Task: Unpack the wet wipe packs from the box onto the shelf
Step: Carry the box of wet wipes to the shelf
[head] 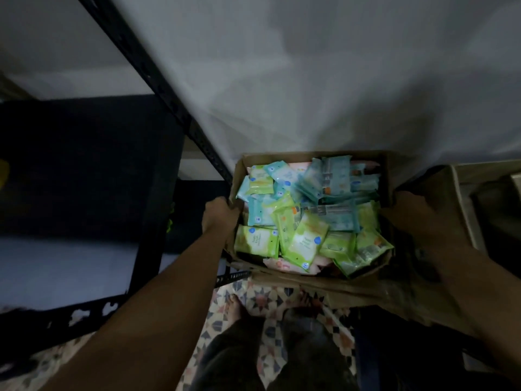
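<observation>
Cardboard box (282,273), glossy rectangular packs (306,242)

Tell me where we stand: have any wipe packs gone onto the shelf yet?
None visibly. Done: nothing shows on the shelf. In hand: the left hand and right hand each grip a side of the open box, carried at the shelf. Left: the whole heap of wet wipe packs still fills it.

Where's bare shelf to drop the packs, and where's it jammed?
Free: the white shelf board, bare from the black upright across to the right, beyond the box's far rim. Crowded: the box is heaped with wipe packs; left hand and right hand grip its sides, so neither is free to pick.
</observation>
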